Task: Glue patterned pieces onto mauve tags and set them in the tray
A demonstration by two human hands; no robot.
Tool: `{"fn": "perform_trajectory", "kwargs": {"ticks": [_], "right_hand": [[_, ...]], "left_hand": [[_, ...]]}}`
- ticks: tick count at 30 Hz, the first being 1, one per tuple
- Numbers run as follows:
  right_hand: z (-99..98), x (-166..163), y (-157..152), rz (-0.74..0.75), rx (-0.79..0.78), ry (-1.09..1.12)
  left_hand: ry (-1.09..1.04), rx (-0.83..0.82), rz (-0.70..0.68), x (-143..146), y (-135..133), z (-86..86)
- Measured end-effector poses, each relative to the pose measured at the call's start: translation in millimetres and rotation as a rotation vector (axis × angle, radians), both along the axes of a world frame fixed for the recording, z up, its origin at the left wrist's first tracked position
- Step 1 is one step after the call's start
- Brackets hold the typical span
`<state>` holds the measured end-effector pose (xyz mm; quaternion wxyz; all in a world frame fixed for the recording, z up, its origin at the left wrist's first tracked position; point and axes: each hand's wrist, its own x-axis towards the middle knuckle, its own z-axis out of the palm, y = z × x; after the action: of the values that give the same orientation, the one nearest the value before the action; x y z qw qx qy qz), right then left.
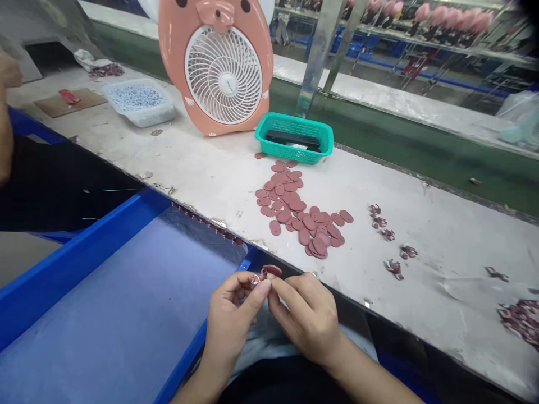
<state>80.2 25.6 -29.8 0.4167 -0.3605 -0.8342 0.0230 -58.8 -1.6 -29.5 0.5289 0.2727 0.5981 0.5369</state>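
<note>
My left hand [231, 317] and my right hand [305, 317] meet just in front of the white workbench [425, 264], their fingertips pinching a small dark pink assembled piece [263, 274]. A flat oval rose-coloured tag [272, 270] sticks up from the pinch, and my fingers hide part of the piece. Farther up the bench lies a loose pile of similar oval tags [295, 207]. To its right are several small dark pink assembled pieces [387, 230], with a heap of them [522, 320] at the right edge.
A teal plastic basket [293, 138] holding dark items stands behind the tags, beside a pink fan [219, 70]. A white tub of small pale parts [138, 102] sits at the far left. A blue-edged tray [105, 292] lies below the bench on my left. A co-worker's arm [6, 112] shows at the left edge.
</note>
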Motion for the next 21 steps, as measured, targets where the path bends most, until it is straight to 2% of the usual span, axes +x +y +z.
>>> {"fn": "perform_trajectory", "kwargs": {"ticks": [5, 8, 10, 15, 21], "right_hand": [[5.9, 12, -9, 0.145, 0.009, 0.003], [3.7, 37, -8, 0.076, 0.059, -0.005], [-1.4, 52, -1, 0.005, 0.111, -0.038], [-13.9, 66, 18, -0.066, 0.194, -0.159], [-14.1, 59, 23, -0.030, 0.173, -0.159]], "left_hand": [[0.450, -0.058, 0.010, -58, 13, -38.2], [0.597, -0.103, -0.007, -94, 34, -72.0], [0.680, -0.146, -0.076, -106, 51, -95.7], [0.816, -0.249, -0.292, -96, 86, -140.9], [0.895, -0.309, -0.391, -81, 98, -165.0]]}}
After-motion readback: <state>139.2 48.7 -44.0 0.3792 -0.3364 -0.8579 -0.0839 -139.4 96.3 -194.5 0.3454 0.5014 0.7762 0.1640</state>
